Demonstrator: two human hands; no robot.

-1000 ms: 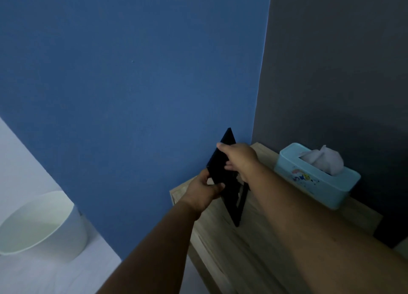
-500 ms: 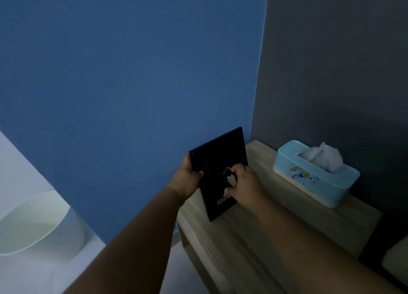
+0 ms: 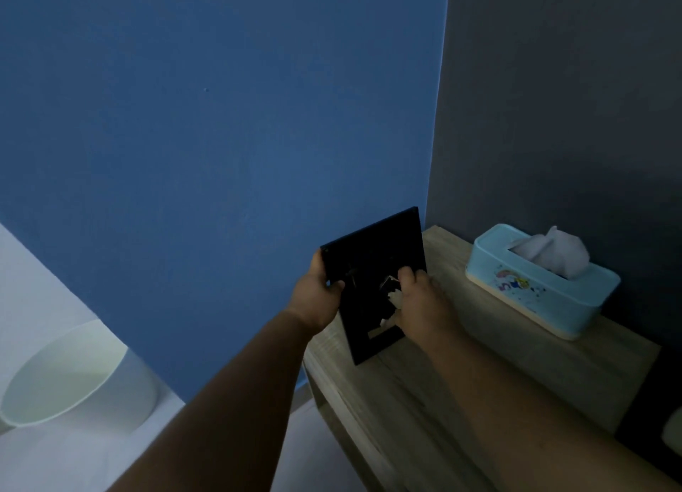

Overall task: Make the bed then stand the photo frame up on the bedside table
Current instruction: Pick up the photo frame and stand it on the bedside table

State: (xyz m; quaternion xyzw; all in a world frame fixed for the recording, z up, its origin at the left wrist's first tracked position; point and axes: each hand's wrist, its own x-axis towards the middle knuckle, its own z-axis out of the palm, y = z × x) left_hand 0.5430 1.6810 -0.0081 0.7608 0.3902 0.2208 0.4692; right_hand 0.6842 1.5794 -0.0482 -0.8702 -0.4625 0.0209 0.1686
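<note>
The black photo frame [image 3: 372, 255] is tilted above the left end of the wooden bedside table [image 3: 479, 373], its back side facing me and its lower corner close to the tabletop. My left hand [image 3: 317, 288] grips the frame's left edge, thumb on the back. My right hand [image 3: 420, 303] is at the middle of the back, fingers curled on the black stand flap there. The frame's front is hidden from me.
A light blue tissue box [image 3: 542, 285] with a tissue sticking up sits at the table's far right, near the dark grey wall. A blue wall rises behind the frame. A white round bin [image 3: 73, 377] stands on the floor at the lower left.
The frame has turned from edge-on to its back facing me. My right hand moved from the frame's top to the stand on the back; my left hand shifted to the left edge.
</note>
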